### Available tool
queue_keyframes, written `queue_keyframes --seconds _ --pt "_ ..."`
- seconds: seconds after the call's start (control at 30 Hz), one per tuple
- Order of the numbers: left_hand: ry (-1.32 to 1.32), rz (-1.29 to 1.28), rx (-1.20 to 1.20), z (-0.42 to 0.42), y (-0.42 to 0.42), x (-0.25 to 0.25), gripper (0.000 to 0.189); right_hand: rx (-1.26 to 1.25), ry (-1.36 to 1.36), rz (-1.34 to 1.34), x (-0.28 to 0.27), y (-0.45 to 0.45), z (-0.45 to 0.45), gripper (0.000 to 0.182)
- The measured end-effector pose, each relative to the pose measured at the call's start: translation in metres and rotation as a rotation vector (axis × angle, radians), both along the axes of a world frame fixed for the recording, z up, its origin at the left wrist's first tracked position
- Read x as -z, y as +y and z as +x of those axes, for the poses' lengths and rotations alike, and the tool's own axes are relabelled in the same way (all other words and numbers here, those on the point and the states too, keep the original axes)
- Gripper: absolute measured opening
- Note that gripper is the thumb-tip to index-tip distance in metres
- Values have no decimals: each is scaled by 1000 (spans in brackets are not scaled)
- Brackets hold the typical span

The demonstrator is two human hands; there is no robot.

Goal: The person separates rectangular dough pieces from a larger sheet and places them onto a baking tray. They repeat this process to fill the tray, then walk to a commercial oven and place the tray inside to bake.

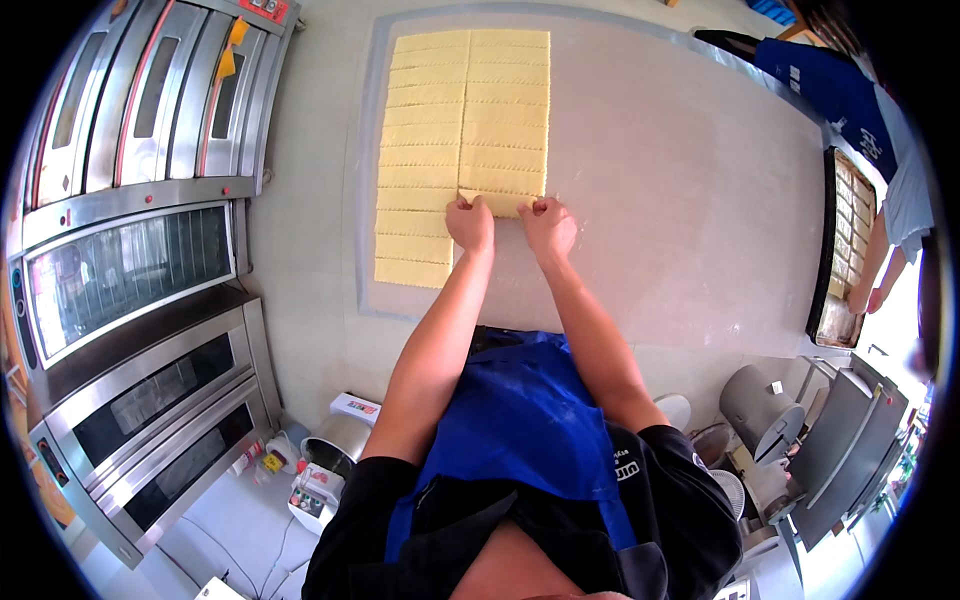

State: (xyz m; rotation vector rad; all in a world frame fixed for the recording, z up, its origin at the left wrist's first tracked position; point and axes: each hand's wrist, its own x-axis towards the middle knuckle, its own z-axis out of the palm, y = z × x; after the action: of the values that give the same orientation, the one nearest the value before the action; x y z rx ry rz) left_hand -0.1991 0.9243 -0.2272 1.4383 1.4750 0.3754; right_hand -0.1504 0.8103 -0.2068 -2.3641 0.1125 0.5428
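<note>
A sheet of pale yellow dough (pixel 420 154) lies on the worktable, cut into two columns of rectangles with wavy edges. At the near end of the right column, my left hand (pixel 471 223) pinches the left end of one dough strip (pixel 501 205). The other end of that strip is between the fingertips of my right hand (pixel 551 225). The strip's near edge hangs slightly away from the row behind it; whether it is fully off the table I cannot tell. Beside my left wrist, the left column reaches closer to me than the right one.
Stainless steel deck ovens (pixel 142 127) line the left side. At the table's right edge, a co-worker's hand (pixel 859 300) is over a dark baking tray (pixel 825 225) holding rows of dough pieces. A metal mixing bowl (pixel 337 439) stands below on the left, a grey cylindrical container (pixel 757 409) on the right.
</note>
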Motion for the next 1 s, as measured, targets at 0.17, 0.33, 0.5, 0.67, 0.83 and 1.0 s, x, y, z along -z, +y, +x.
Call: queue_keyframes --seconds 0.17,0.33,0.5,0.67,0.83,1.0 --pt "-223 87 5 -9 -6 14 15 -79 -368 -27 13 6 -13 22" --pt "-502 -384 -160 -12 8 6 18 156 -28 345 19 8 -14 20" --pt "-604 -516 -220 -25 15 -11 26 413 277 904 5 11 -15 19" --pt "-802 -704 -62 -47 2 -88 36 359 451 1229 -27 -31 -16 25" --pt "-795 -883 191 -80 -26 -119 41 297 611 1628 -73 -100 -54 33" --pt "-724 -1040 484 -105 -87 -131 35 507 468 1466 -123 -182 -117 36"
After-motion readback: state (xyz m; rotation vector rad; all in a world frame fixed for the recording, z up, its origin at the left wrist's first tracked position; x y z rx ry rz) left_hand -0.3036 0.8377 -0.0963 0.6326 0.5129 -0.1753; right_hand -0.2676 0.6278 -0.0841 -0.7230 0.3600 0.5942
